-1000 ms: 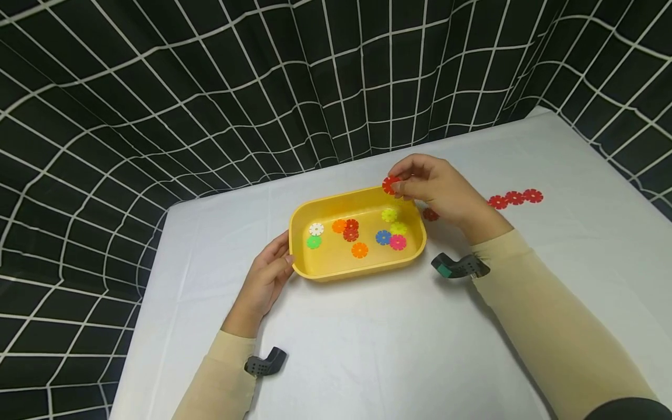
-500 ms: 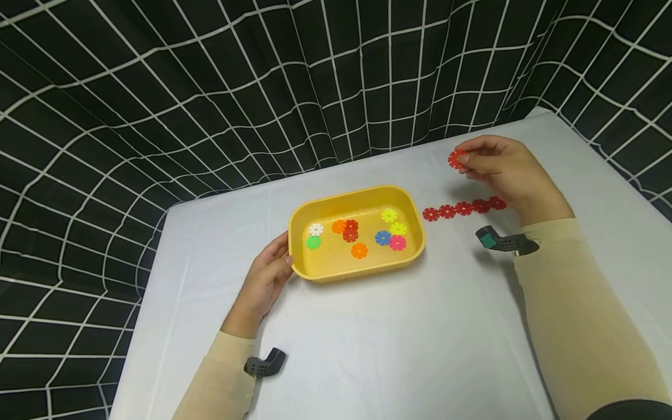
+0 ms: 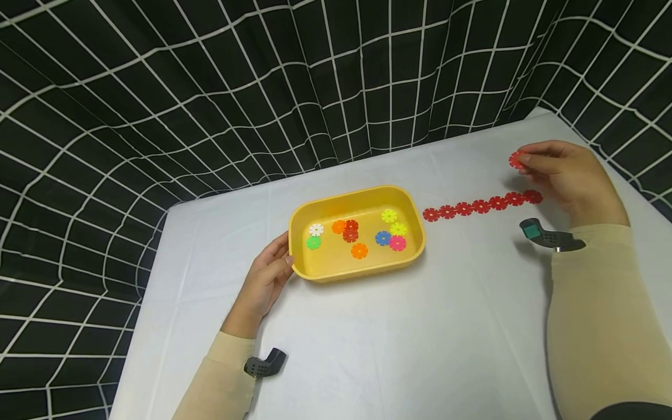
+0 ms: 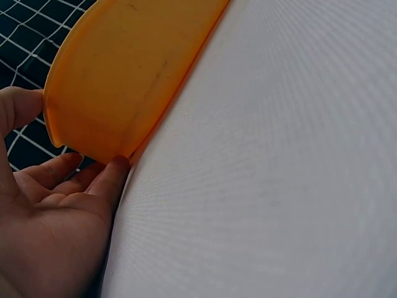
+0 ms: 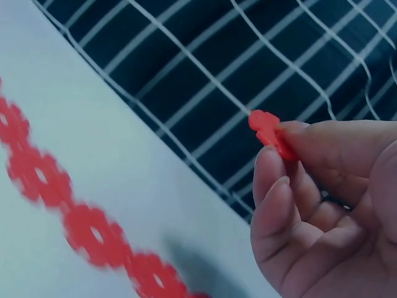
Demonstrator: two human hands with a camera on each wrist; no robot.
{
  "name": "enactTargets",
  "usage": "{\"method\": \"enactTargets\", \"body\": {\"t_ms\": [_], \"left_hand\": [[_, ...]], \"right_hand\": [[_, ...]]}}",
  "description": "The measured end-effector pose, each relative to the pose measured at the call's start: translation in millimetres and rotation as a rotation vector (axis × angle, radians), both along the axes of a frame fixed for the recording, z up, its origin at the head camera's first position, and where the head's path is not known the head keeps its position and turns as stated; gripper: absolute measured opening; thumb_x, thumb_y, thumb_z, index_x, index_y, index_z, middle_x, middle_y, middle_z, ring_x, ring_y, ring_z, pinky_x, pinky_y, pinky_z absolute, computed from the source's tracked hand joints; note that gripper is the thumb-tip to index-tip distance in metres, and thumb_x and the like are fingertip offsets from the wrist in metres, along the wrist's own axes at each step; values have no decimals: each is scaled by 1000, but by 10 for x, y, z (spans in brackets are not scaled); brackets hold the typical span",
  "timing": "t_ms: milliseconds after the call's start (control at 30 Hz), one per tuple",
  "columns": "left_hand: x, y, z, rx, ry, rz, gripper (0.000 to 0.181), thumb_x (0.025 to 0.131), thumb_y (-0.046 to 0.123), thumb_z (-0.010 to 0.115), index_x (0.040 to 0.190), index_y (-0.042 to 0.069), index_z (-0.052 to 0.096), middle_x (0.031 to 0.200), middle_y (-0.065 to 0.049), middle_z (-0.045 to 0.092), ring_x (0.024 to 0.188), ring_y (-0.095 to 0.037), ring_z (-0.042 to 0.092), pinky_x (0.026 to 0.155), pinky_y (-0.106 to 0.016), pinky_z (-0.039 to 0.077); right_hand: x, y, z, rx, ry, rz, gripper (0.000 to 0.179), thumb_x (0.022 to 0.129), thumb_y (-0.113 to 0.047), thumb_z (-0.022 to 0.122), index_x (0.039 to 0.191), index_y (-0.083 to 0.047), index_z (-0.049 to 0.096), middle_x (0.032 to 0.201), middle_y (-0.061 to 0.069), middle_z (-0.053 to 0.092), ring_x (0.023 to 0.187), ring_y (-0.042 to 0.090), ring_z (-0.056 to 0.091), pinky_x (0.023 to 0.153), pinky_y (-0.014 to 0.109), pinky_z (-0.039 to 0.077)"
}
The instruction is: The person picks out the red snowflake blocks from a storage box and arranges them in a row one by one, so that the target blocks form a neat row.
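My right hand (image 3: 569, 175) pinches a red snowflake disc (image 3: 517, 160) between thumb and fingers, raised over the far right of the table. In the right wrist view that disc (image 5: 272, 133) is seen nearly edge-on at the fingertips. Below and left of the hand lies a row of several red discs (image 3: 480, 206), linked end to end. My left hand (image 3: 265, 280) holds the left end of a yellow tray (image 3: 325, 274). The left wrist view has the thumb at the tray's rim (image 4: 53, 118) and the fingers against its outer wall.
Inside the tray lie several loose discs: white, green (image 3: 313, 242), orange (image 3: 359, 251), red (image 3: 350, 234), blue (image 3: 383, 237), pink (image 3: 398, 242) and yellow (image 3: 389, 216). A white cloth (image 3: 357, 350) covers the table. Black grid-patterned curtain (image 3: 336, 81) hangs behind and at the sides.
My right hand has carried the red disc rightward from above the tray's far right corner, past the row, uncovering more of it. Left hand and tray have stayed put.
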State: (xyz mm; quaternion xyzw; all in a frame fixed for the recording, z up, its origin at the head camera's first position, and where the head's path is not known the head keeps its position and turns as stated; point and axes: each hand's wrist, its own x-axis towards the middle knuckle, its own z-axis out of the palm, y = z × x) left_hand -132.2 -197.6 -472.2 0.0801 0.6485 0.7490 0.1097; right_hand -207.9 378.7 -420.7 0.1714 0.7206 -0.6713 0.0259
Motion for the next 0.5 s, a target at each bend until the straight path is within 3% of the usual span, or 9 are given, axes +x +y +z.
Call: {"method": "enactTargets", "body": {"t_ms": [133, 267, 367, 500], "left_hand": [[-3, -4, -9, 2, 1, 1, 63, 106, 1, 53, 167, -3, 35, 170, -14, 40, 154, -28, 41, 117, -37, 45], [-3, -4, -18, 4, 2, 3, 64, 106, 1, 54, 167, -3, 35, 170, -14, 39, 154, -28, 41, 117, -37, 45], [-2, -2, -20, 7, 8, 0, 64, 106, 1, 53, 167, -3, 35, 171, -15, 38, 155, -29, 39, 118, -37, 44], [0, 5, -16, 7, 7, 0, 64, 106, 1, 53, 167, -3, 36, 170, -14, 39, 155, -28, 39, 118, -37, 44]], "right_hand": [[49, 204, -115, 288, -66, 2, 54, 101, -52, 74, 145, -23, 69, 114, -16, 74, 108, 12, 61, 78, 16, 53], [98, 357, -207, 500, -154, -1, 67, 103, -63, 63, 152, -18, 64, 110, -16, 70, 109, 17, 57, 86, 32, 49], [109, 418, -255, 557, -191, -5, 73, 104, -65, 59, 155, -12, 60, 105, -15, 69, 111, 25, 56, 87, 40, 49], [117, 460, -284, 585, -190, 11, 74, 106, -60, 60, 156, -6, 57, 115, 2, 72, 114, 33, 56, 83, 40, 50]]}}
